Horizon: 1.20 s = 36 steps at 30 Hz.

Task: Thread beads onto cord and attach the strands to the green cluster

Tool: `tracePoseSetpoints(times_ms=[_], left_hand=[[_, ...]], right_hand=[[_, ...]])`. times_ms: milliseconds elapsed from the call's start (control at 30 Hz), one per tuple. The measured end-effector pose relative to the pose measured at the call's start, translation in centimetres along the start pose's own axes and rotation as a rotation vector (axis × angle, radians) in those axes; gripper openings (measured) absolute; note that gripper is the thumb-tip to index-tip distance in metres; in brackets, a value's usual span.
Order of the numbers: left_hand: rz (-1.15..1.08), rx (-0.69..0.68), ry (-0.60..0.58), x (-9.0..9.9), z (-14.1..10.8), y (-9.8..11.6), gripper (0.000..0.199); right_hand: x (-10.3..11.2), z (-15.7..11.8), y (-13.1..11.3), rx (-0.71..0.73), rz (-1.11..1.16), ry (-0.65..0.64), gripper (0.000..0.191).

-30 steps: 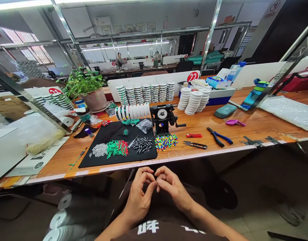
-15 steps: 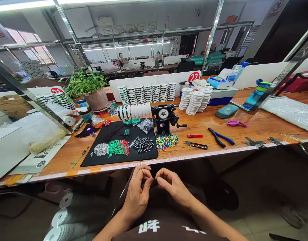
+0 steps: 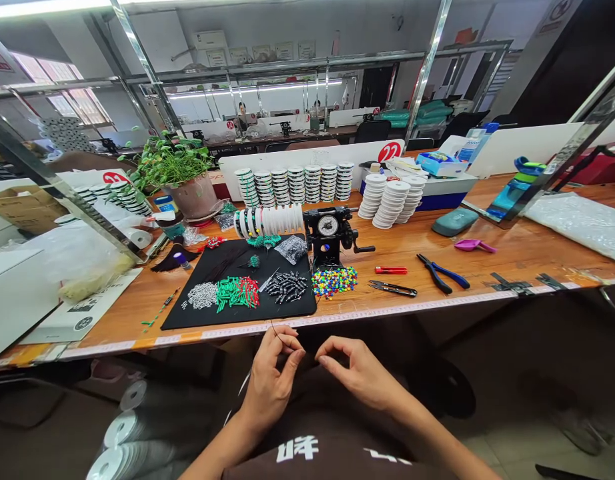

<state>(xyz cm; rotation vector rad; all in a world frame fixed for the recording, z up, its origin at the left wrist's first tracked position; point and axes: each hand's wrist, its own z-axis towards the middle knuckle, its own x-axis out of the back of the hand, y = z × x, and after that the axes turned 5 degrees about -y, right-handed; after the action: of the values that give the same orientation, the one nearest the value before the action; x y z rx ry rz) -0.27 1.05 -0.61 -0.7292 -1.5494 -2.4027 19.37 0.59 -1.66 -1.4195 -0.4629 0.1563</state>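
Note:
Both hands are over my lap, just below the table's front edge. My left hand [image 3: 271,375] pinches a thin dark thread [image 3: 274,329], whose end sticks up past the index finger. Across a small gap, my right hand [image 3: 358,375] has its thumb and index finger together; whatever lies between those fingertips is too fine to make out. Beyond the hands is a black mat [image 3: 237,320] with silver beads [image 3: 202,295], green and red tubes [image 3: 236,293] and black swivel-like pieces [image 3: 286,287]. Multicoloured beads [image 3: 334,282] lie beside it.
A black hand-cranked winder [image 3: 330,233] with a row of white spools [image 3: 275,220] stands behind the mat. Thread snips [image 3: 392,288], a red case [image 3: 390,271] and blue-handled pliers [image 3: 441,272] lie to the right. A potted plant [image 3: 190,193] is at the back left.
My hands have moved slightly apart, the right one a little to the right. The thread end by my left index finger now leans further left.

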Motion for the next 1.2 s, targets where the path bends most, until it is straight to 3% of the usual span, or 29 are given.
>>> tracePoseSetpoints(times_ms=[133,333,933,1033,1100,1200], left_hand=[[-0.051,-0.007,-0.032,-0.3,-0.1,-0.8,0.008],[-0.081,0.009,-0.034,-0.6,-0.3,-1.7,0.006],[-0.207,0.183,-0.047,-0.8,-0.9,0.2,0.004],[-0.367,0.267,-0.052,-0.3,-0.5,0.1,0.012],[-0.575,0.398,-0.101,0.1,-0.3,-0.1,0.024],[-0.817,0.587,-0.221,0.4,-0.5,-0.3,0.042]], right_hand=[[0.0,-0.1,0.2,-0.044,0.137,-0.018,0.020],[-1.0,0.5,1.8,-0.179,0.447,-0.054,0.043],[-1.7,-0.3,2.0,-0.223,0.345,-0.024,0.057],[-1.8,-0.7,2.1,-0.174,0.268,0.040,0.053],[-1.8,-1.1,2.0,-0.110,0.269,0.074,0.046],[-2.3,-1.6,1.4,-0.021,0.455,0.055,0.034]])
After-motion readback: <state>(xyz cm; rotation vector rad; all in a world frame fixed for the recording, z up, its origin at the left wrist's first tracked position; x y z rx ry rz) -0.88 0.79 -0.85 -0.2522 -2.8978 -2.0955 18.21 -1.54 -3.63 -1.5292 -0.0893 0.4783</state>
